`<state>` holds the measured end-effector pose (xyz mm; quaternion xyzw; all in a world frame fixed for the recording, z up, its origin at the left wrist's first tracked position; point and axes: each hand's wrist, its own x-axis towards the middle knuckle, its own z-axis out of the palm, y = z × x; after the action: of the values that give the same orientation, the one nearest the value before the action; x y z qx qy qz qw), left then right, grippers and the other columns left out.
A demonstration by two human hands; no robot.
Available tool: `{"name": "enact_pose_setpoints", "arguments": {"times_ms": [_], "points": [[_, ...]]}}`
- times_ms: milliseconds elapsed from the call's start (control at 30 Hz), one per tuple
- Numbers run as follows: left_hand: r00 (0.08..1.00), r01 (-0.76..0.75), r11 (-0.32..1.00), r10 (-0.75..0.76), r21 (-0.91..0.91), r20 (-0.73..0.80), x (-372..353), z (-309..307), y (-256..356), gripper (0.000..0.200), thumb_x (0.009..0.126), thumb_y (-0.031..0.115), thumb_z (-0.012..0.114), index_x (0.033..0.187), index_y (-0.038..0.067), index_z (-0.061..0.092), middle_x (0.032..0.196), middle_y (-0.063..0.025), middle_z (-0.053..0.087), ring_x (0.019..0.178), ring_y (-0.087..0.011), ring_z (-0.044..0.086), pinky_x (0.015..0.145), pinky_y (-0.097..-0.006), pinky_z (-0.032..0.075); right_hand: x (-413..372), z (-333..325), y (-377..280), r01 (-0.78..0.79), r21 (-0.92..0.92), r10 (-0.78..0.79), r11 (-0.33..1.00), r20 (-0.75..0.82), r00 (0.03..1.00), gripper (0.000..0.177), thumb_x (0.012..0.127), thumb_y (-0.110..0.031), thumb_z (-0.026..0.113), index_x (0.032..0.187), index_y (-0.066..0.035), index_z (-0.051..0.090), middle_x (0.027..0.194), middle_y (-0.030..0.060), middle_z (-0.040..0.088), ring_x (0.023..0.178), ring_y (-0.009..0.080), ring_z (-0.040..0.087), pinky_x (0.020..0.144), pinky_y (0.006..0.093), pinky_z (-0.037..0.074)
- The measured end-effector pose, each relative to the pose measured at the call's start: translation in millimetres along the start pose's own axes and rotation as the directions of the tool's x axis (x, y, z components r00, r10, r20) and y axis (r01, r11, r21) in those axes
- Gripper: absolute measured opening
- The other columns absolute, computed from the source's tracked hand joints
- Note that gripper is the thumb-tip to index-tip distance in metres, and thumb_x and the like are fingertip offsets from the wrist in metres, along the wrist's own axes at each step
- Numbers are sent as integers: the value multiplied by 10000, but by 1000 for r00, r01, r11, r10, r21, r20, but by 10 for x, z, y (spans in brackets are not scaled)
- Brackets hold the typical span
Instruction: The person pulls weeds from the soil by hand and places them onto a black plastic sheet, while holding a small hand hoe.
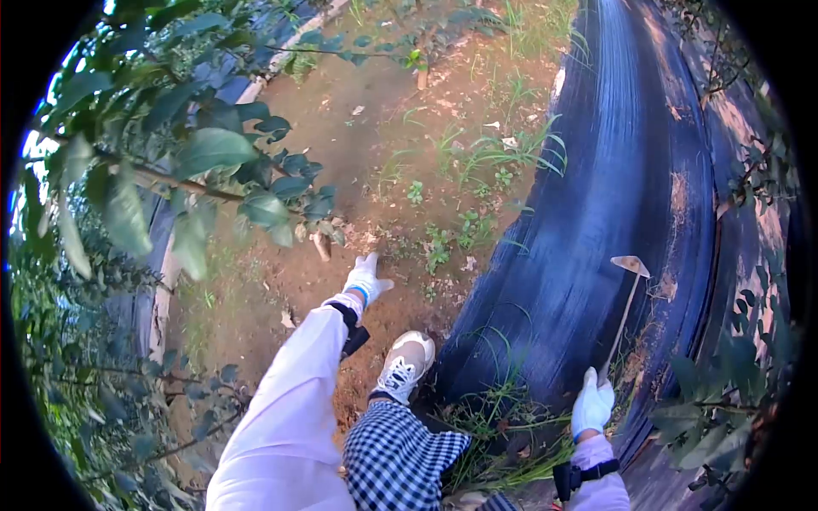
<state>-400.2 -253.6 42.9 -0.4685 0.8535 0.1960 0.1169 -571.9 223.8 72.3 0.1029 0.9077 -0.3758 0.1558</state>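
My left hand (367,278), in a white glove, reaches out low over the bare soil (315,289). Its fingers are stretched and apart, and nothing shows in them. A short pale stump-like piece (321,245) lies just beyond it to the left. On the right, my right hand (592,404), also gloved, is wrapped round the handle of a hoe (631,265). The hoe's thin handle slopes up from the fist to a small triangular metal blade, which is over the black ground sheet (554,281). The handle's lower end is hidden by the hand and arm.
Leafy branches (213,153) hang in from the left, close to my left arm. More foliage (733,375) borders the right. Small weeds (439,247) grow along the sheet's edge. My shoe (406,364) stands on soil beside the sheet, with grass (503,443) near my leg.
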Motion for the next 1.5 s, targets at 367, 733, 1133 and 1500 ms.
{"name": "enact_pose_setpoints", "arguments": {"times_ms": [367, 733, 1133, 1500], "points": [[949, -263, 911, 185, -318, -256, 814, 435, -179, 156, 793, 120, 651, 942, 72, 660, 904, -150, 664, 888, -323, 635, 815, -387, 494, -76, 403, -214, -244, -22, 242, 970, -55, 969, 443, 931, -393, 598, 897, 49, 624, 661, 60, 570, 599, 148, 480, 589, 362, 413], [934, -356, 904, 339, -238, -110, 1251, 320, -279, 251, 756, 164, 696, 978, 61, 643, 957, -145, 619, 942, -333, 617, 835, -398, 484, -4, 932, -470, -283, -6, 279, 959, -146, 949, 432, 929, -400, 583, 773, 2, 595, 623, 77, 572, 577, 179, 527, 580, 390, 415], [838, -541, 840, 543, -45, 50, 1028, 369, 106, 246, 767, 172, 680, 1004, 119, 643, 1032, -117, 612, 993, -364, 578, 847, -416, 486, 67, 1069, -863, -273, -267, 228, 924, -186, 956, 427, 914, -400, 571, 909, 14, 676, 753, 185, 671, 705, 317, 658, 687, 427, 481], [746, -665, 747, 664, 7, 42, 1378, 457, 647, 248, 778, 146, 672, 1014, 87, 624, 1047, -124, 600, 1018, -342, 580, 874, -427, 476, 60, 1128, -791, -261, -216, 209, 941, -238, 948, 409, 914, -386, 575, 877, 9, 676, 744, 187, 671, 694, 326, 659, 668, 427, 481]]}}
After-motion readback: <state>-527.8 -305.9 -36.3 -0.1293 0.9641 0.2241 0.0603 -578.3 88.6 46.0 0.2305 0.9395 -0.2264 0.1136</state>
